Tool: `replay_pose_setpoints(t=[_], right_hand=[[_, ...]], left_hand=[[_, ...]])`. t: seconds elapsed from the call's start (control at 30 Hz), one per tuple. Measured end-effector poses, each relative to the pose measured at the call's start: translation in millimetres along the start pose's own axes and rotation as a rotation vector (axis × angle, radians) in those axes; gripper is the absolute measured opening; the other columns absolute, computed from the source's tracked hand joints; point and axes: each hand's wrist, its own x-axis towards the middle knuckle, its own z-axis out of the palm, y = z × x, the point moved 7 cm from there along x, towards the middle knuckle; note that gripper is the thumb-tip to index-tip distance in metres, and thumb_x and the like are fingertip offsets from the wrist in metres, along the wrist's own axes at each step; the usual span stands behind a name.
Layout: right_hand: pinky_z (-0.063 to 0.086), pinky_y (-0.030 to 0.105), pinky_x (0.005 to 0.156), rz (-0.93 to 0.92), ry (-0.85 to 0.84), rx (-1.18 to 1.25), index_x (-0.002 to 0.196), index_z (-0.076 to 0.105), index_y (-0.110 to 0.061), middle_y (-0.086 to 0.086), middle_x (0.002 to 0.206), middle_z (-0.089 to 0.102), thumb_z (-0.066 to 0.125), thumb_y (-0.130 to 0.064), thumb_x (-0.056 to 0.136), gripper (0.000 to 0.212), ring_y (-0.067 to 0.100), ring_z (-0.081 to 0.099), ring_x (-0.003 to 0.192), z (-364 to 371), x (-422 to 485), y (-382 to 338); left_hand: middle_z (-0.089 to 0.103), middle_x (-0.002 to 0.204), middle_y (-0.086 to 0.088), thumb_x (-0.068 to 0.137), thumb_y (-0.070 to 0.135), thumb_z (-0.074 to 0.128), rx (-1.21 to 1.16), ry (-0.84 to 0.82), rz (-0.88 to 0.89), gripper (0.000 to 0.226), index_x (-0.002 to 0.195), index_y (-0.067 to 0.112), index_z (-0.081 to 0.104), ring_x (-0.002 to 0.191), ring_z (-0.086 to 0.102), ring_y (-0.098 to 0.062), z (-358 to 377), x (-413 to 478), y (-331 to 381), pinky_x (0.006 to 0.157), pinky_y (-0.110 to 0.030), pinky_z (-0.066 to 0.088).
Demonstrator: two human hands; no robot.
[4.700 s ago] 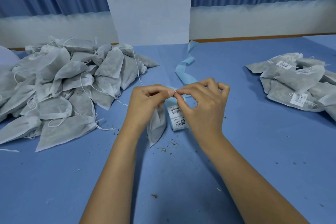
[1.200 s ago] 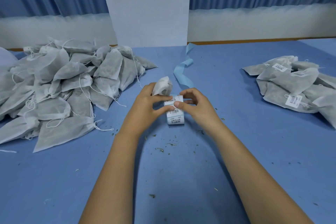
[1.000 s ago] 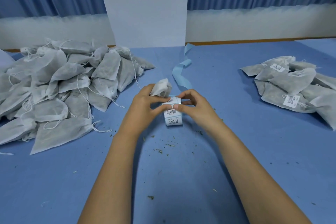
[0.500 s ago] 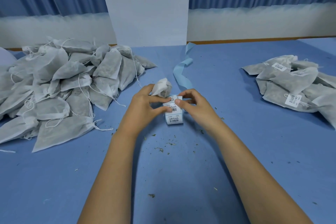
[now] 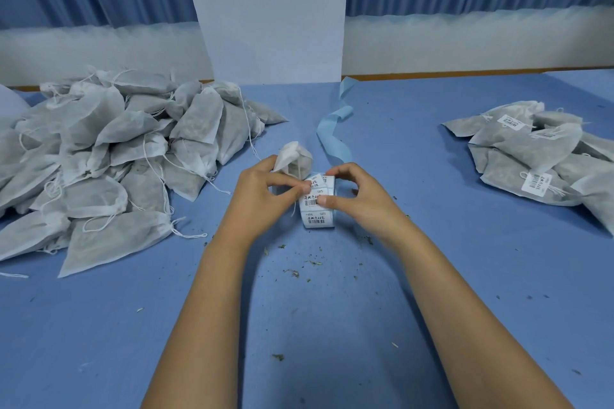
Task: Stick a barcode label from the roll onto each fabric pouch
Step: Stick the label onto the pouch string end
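A roll of white barcode labels stands on the blue table at the centre. My right hand grips the roll, thumb pressed on its face. My left hand holds a grey fabric pouch against its back fingers, and its thumb and forefinger pinch a label at the top of the roll. A pale blue strip of spent backing trails away behind the roll.
A big heap of unlabelled grey drawstring pouches fills the left side. A smaller pile of labelled pouches lies at the right. A white board stands at the back. Dry herb crumbs are scattered in front of the roll.
Earlier both hands pinched together above the roll with the pouch hanging down. Now the pouch is tucked up in my left hand, and both hands are on the roll; the label's top edge has lifted slightly.
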Motion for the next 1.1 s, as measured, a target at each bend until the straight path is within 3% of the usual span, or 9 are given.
replay_pose_setpoints(t=[0.1, 0.23, 0.4, 0.47, 0.6, 0.8, 0.93, 1.0, 1.1], right_hand=[[0.043, 0.039, 0.103, 0.024, -0.049, 0.043, 0.109, 0.055, -0.019, -0.002, 0.121, 0.062, 0.076, -0.013, 0.08, 0.037, 0.011, 0.051, 0.121, 1.4, -1.4, -0.5], [0.047, 0.043, 0.1, 0.023, -0.075, 0.014, 0.111, 0.054, -0.021, 0.002, 0.118, 0.063, 0.075, -0.012, 0.081, 0.038, 0.014, 0.055, 0.117, 2.1, -2.7, -2.7], [0.047, 0.04, 0.099, 0.018, -0.083, -0.018, 0.111, 0.052, -0.025, 0.0, 0.118, 0.062, 0.074, -0.013, 0.082, 0.039, 0.015, 0.054, 0.116, 3.0, -1.5, -1.7], [0.047, 0.036, 0.097, 0.016, -0.088, -0.028, 0.111, 0.052, -0.026, 0.0, 0.118, 0.061, 0.074, -0.013, 0.082, 0.039, 0.015, 0.053, 0.117, 3.4, -1.0, -0.6], [0.041, 0.015, 0.084, -0.008, -0.086, -0.063, 0.11, 0.051, -0.029, -0.006, 0.117, 0.06, 0.074, -0.015, 0.082, 0.039, 0.006, 0.05, 0.116, 4.6, -0.7, -0.6], [0.042, 0.007, 0.083, -0.007, -0.111, -0.104, 0.118, 0.048, -0.03, -0.01, 0.119, 0.058, 0.079, -0.019, 0.077, 0.053, 0.002, 0.05, 0.114, 8.8, -3.4, 1.5], [0.043, 0.026, 0.095, -0.02, -0.074, -0.17, 0.116, 0.049, -0.032, -0.008, 0.12, 0.057, 0.086, -0.019, 0.067, 0.063, 0.007, 0.05, 0.116, 7.6, -4.4, 0.8], [0.044, 0.026, 0.094, -0.027, -0.07, -0.17, 0.114, 0.05, -0.032, -0.008, 0.119, 0.057, 0.086, -0.02, 0.067, 0.061, 0.008, 0.052, 0.113, 5.4, -5.0, -2.4], [0.047, 0.024, 0.09, 0.023, -0.118, -0.062, 0.112, 0.053, -0.031, -0.007, 0.115, 0.062, 0.083, -0.023, 0.071, 0.052, 0.009, 0.057, 0.106, 3.0, -6.2, -2.8]], left_hand=[[0.068, 0.102, -0.005, 0.079, 0.009, 0.078, -0.041, 0.01, -0.03, 0.009, 0.088, 0.011, 0.079, 0.094, 0.062, -0.011, 0.0, -0.3, -0.4, 0.082, -0.017, 0.048], [0.067, 0.096, -0.006, 0.08, 0.01, 0.078, -0.052, 0.013, -0.034, 0.008, 0.086, 0.013, 0.079, 0.082, 0.059, -0.01, -1.5, -0.8, -0.5, 0.074, -0.015, 0.046], [0.067, 0.09, 0.002, 0.08, 0.011, 0.079, -0.016, 0.007, 0.0, 0.007, 0.086, 0.014, 0.08, 0.076, 0.057, 0.005, -2.9, -1.8, 1.7, 0.071, -0.007, 0.041], [0.066, 0.087, 0.004, 0.08, 0.012, 0.079, -0.007, 0.012, 0.003, 0.006, 0.085, 0.014, 0.08, 0.075, 0.057, 0.006, -3.4, -1.5, 1.0, 0.069, -0.008, 0.04], [0.068, 0.089, -0.002, 0.078, 0.011, 0.08, 0.027, 0.001, 0.025, 0.003, 0.081, 0.013, 0.08, 0.08, 0.06, -0.004, -4.2, -0.6, 0.9, 0.074, -0.016, 0.046], [0.067, 0.088, -0.002, 0.081, 0.011, 0.077, 0.102, -0.026, 0.054, 0.005, 0.077, 0.013, 0.076, 0.076, 0.056, 0.006, -4.0, -0.1, 1.6, 0.072, -0.004, 0.038], [0.059, 0.079, 0.001, 0.09, 0.014, 0.067, 0.098, 0.111, -0.036, 0.01, 0.081, 0.012, 0.071, 0.063, 0.047, 0.007, -7.7, 3.0, -2.8, 0.064, -0.006, 0.036], [0.059, 0.078, 0.01, 0.092, 0.014, 0.064, 0.048, 0.243, -0.086, 0.01, 0.085, 0.012, 0.07, 0.066, 0.049, 0.012, -16.8, 3.6, -5.8, 0.067, -0.005, 0.036], [0.066, 0.086, 0.007, 0.096, 0.019, 0.06, -0.121, 0.446, -0.188, 0.012, 0.093, 0.015, 0.07, 0.075, 0.055, 0.006, -33.7, -0.1, -15.5, 0.072, -0.007, 0.04]])
